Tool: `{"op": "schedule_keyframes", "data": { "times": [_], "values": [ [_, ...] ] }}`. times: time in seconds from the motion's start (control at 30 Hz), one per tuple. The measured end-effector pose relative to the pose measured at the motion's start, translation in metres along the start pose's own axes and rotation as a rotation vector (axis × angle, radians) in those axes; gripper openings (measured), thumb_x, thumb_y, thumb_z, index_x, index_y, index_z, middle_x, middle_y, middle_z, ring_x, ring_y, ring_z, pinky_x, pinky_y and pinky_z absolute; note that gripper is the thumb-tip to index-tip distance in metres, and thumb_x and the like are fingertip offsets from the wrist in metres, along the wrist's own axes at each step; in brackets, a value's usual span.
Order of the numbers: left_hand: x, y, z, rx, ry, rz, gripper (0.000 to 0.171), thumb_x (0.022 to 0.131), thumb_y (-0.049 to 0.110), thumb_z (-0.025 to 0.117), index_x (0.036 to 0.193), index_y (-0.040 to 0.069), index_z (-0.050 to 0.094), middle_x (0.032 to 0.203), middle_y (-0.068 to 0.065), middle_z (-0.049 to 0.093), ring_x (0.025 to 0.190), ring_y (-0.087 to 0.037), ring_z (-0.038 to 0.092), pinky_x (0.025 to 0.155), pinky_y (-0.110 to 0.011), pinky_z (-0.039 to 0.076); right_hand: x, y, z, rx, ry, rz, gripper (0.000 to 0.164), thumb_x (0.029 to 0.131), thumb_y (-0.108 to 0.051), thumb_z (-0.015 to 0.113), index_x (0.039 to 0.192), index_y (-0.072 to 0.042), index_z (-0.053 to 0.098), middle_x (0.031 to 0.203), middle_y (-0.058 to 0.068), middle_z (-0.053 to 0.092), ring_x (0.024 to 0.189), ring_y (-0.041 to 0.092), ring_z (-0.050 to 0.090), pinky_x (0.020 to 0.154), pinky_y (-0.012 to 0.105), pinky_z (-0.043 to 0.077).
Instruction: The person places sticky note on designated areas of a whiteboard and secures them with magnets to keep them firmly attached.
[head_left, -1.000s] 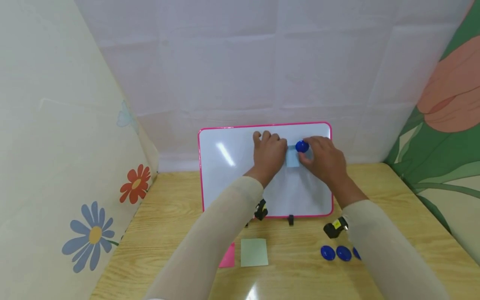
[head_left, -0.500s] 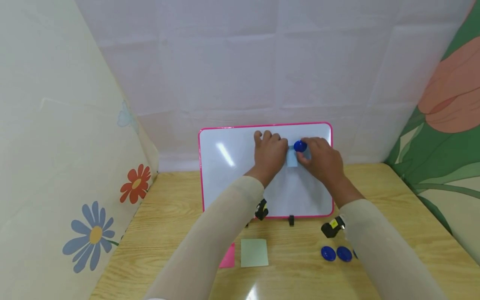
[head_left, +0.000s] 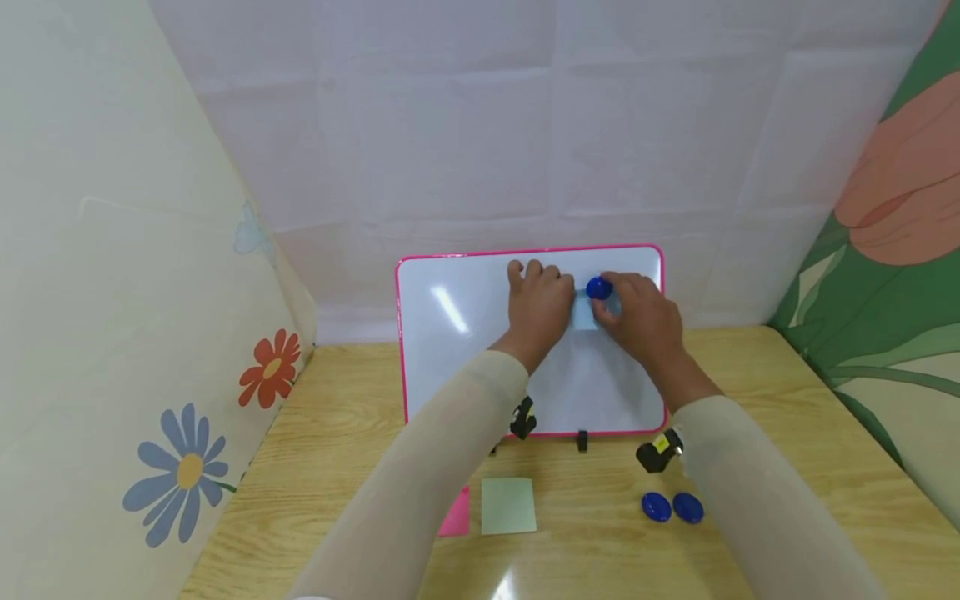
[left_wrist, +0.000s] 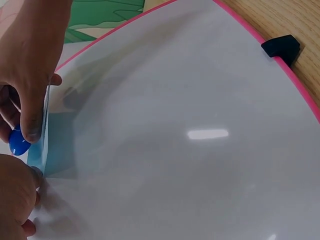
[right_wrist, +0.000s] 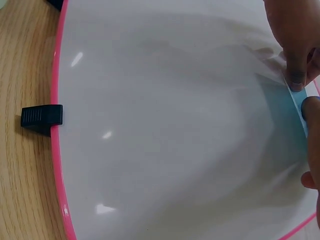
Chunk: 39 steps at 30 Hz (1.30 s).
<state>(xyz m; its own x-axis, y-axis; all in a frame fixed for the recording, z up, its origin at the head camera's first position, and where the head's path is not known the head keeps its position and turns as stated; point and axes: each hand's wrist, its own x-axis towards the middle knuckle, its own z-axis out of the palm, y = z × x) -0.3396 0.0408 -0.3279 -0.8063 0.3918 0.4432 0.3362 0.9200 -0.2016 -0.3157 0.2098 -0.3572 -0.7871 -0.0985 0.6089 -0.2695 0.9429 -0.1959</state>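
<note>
A whiteboard (head_left: pixel 465 350) with a pink rim stands on the table against the backdrop. My left hand (head_left: pixel 542 304) pinches the left edge of a light blue sticky note (head_left: pixel 584 317) high on the board's right half. My right hand (head_left: pixel 643 321) pinches a round blue magnet (head_left: pixel 598 287) over the note's upper part. In the left wrist view, the magnet (left_wrist: pixel 19 142) sits beside the right thumb, close to the left hand (left_wrist: pixel 17 192). The note (right_wrist: pixel 298 100) appears nearly edge-on in the right wrist view, with a bluish reflection on the board.
Two blue magnets (head_left: pixel 656 507) lie on the table beside the right sleeve. A pale green sticky note (head_left: pixel 508 505) lies in front of the board, with a pink one (head_left: pixel 455 514) partly under the left sleeve. Black feet (right_wrist: pixel 42 116) clip the board's lower edge.
My right hand has moved slightly left and up with the magnet. The right sleeve now hides a third magnet on the table. My left hand has stayed in place.
</note>
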Motion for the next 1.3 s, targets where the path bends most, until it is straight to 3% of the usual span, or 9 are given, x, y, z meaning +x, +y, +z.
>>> {"op": "schedule_keyframes", "data": {
  "times": [0.8,1.3],
  "values": [
    [0.0026,-0.0001,-0.0001,-0.007,0.000,-0.022,0.028,0.105,0.042,0.053,0.113,0.025,0.074,0.103,0.005,0.068,0.104,-0.020,0.052,0.104,-0.053,0.024,0.0066,-0.0088,0.0049,-0.052,-0.069,0.105,0.052,0.098,-0.037,0.069,0.142,-0.011,0.057,0.140,0.013,0.061,0.129,0.034,0.053,0.082,0.059,0.054],
    [0.0002,0.0010,-0.0017,0.007,0.026,-0.032,0.025,0.104,0.041,0.055,0.105,0.024,0.074,0.098,0.005,0.067,0.102,-0.021,0.053,0.103,-0.052,0.024,0.0057,-0.0070,0.0090,-0.011,0.014,0.066,0.048,0.098,-0.034,0.070,0.138,-0.010,0.060,0.135,0.012,0.064,0.125,0.033,0.056,0.081,0.056,0.056]
  ]
}}
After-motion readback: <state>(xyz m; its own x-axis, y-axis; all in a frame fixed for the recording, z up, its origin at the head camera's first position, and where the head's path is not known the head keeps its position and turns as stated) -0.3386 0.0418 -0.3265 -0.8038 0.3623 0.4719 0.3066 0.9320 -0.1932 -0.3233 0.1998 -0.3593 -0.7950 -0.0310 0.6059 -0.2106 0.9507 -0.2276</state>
